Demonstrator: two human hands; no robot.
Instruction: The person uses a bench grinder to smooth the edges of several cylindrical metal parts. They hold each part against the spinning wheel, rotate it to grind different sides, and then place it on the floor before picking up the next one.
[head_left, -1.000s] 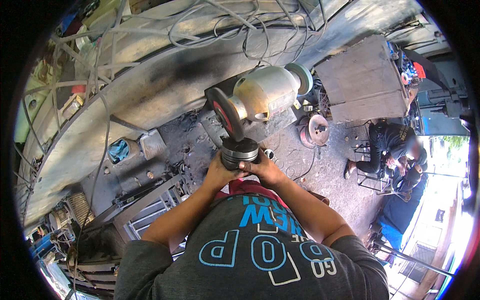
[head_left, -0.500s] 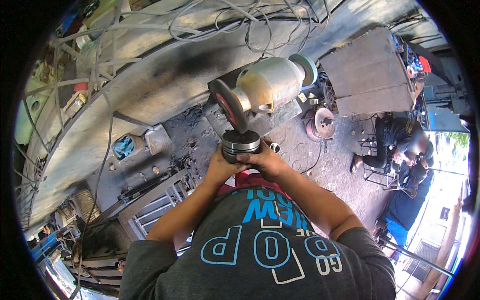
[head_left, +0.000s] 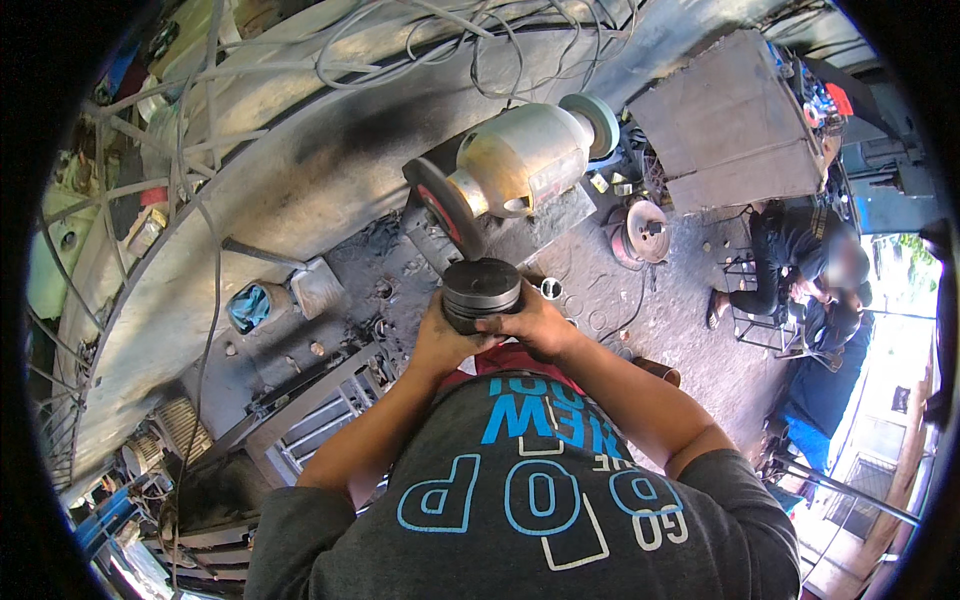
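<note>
Between my two hands is a dark metal engine piston, its round crown facing up and grooves running around its side. My left hand wraps its left side, and my right hand grips it from the right, thumb across the lower part. Just beyond the piston stands a bench grinder with a grey-yellow body. Its dark wheel with a red centre is close to the piston's far edge; whether they touch I cannot tell. A pale green-grey wheel sits on the grinder's far end.
Grey cables loop along the wall behind the grinder. A brown board stands at the far right, near a seated person. A red reel-like drum rests on the floor. To the left lie a box with blue cloth and a metal frame.
The piston's crown has tipped a little toward me and looks darker, without the bright glint on its side. My view has shifted slightly; both hands keep their hold.
</note>
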